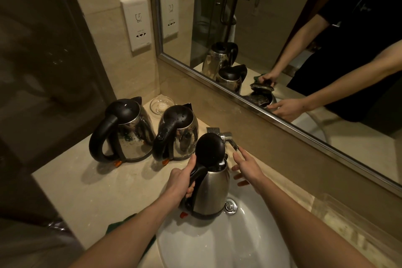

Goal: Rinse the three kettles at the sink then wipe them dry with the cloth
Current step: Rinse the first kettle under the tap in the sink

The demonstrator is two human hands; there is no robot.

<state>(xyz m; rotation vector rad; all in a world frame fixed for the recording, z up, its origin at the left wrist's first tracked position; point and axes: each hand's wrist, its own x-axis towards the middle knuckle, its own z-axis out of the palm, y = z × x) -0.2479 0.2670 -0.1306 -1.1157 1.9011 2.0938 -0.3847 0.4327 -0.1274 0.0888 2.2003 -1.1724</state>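
Left hand (181,183): your fingers are wrapped round the handle of the kettle (212,189), upright over the sink (250,237), lid open.
Right hand (247,167): fingers spread, empty, nearest the tap (228,137), just above it in frame.

Three steel electric kettles: one (121,130) at centre left, one (177,134) just right of it, one (210,183) at lower centre. One glass dish (162,105) behind them. One tap (226,137). One white basin (250,235). One green cloth (121,223). One wall socket plate (136,25). One mirror (282,39). Two hands: left hand (181,183), right hand (248,166).
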